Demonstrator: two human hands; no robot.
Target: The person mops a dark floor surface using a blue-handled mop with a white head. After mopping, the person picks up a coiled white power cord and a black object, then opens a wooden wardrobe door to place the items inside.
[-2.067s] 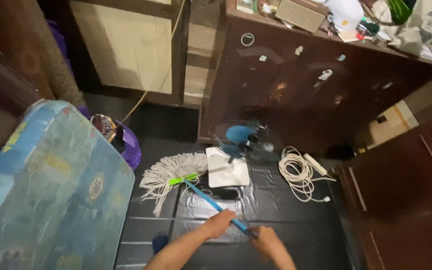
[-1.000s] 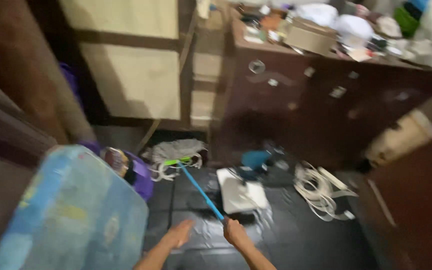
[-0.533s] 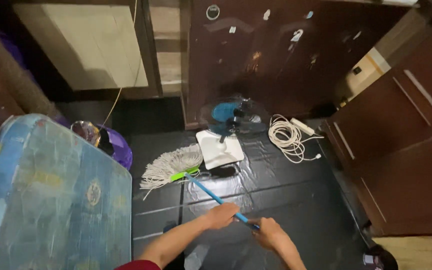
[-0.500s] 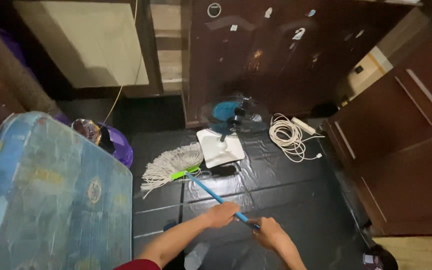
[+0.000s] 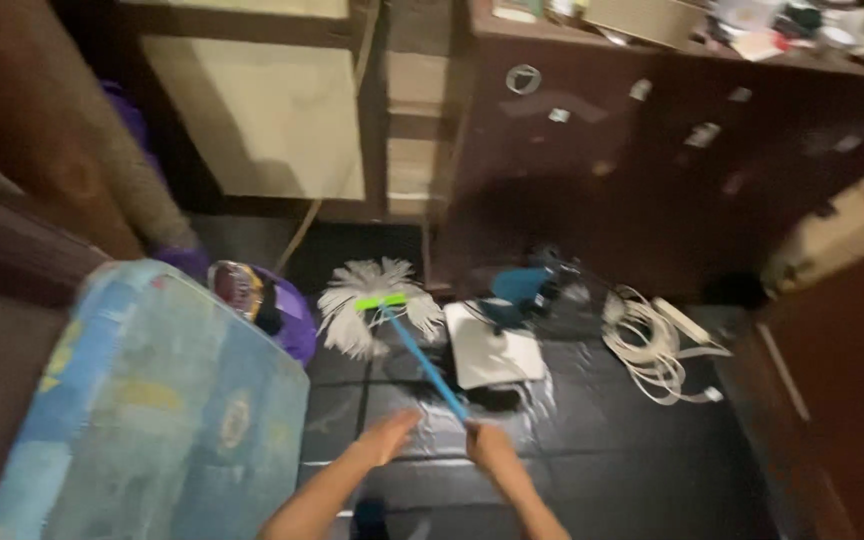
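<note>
A string mop with a white head (image 5: 377,300), a green clamp and a blue handle (image 5: 417,355) reaches forward over the dark wet floor, up to the foot of a dark wooden cabinet. My right hand (image 5: 487,448) grips the near end of the handle. My left hand (image 5: 390,438) is just left of the handle with its fingers stretched out, blurred, and looks to be off the handle.
A small blue fan (image 5: 522,285) on a white square base (image 5: 497,358) stands right of the mop. A coiled white cable with a power strip (image 5: 652,350) lies further right. A blue patterned mattress (image 5: 162,420) and a purple bag (image 5: 292,320) fill the left. The dark cabinet (image 5: 652,170) has a cluttered top.
The mop head has been pushed forward from beside the fan base to the cabinet's foot. My left hand has come off the handle. The view has tilted upward.
</note>
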